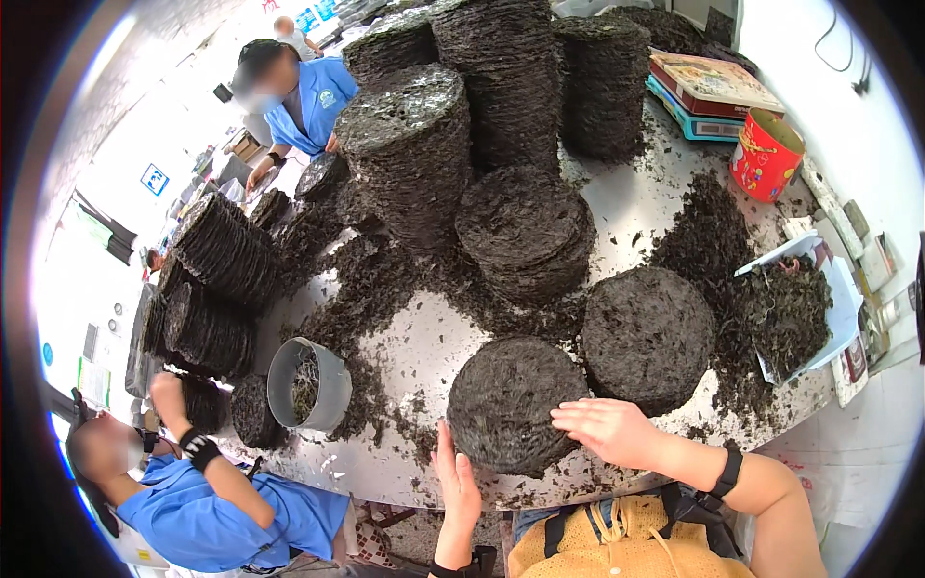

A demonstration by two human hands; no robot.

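A round, dark cake of what looks like dried seaweed (pixel 515 405) lies near the front edge of the table, between my hands. My left hand (pixel 458 486) stands at its lower left edge, fingers and thumb stretched and apart. From the right, my right hand (pixel 617 431) reaches over the rim, its fingers straight and laid along the cake's right side. Neither hand wraps round it. Right beside it, a second round seaweed cake (pixel 648 339) lies just beyond my right hand.
Tall stacks of seaweed cakes (pixel 405 164) and a lower stack (pixel 525 236) stand behind. Loose flakes (pixel 708 226) litter the table (pixel 414 323). A grey tub (pixel 337 390), a red can (pixel 766 159) and a white tray (pixel 848 308) surround me. Two co-workers in blue (pixel 241 511) work leftward.
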